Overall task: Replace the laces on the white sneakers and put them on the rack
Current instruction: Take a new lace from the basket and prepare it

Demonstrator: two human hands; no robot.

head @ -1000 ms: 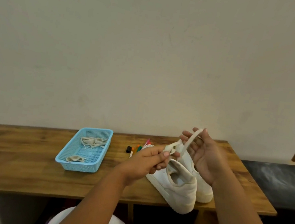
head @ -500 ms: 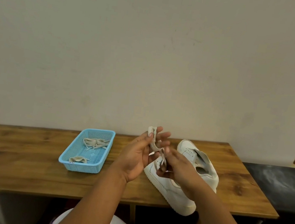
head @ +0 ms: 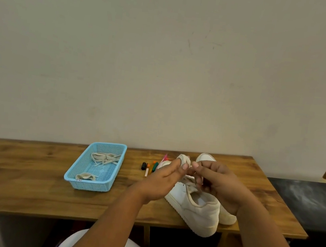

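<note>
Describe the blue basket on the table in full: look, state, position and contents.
The blue basket is a light blue rectangular tray of perforated, plastic-looking mesh with a solid rim. It sits flat on the wooden table, left of both hands and apart from them, angled slightly. Inside lie a loose tangle of off-white laces at the far end and a small coiled lace near the front. A small red mark shows on its front rim.

One head camera is looking forward and slightly down from above the lap, facing the wall, taking in the table close below and both forearms.
</note>
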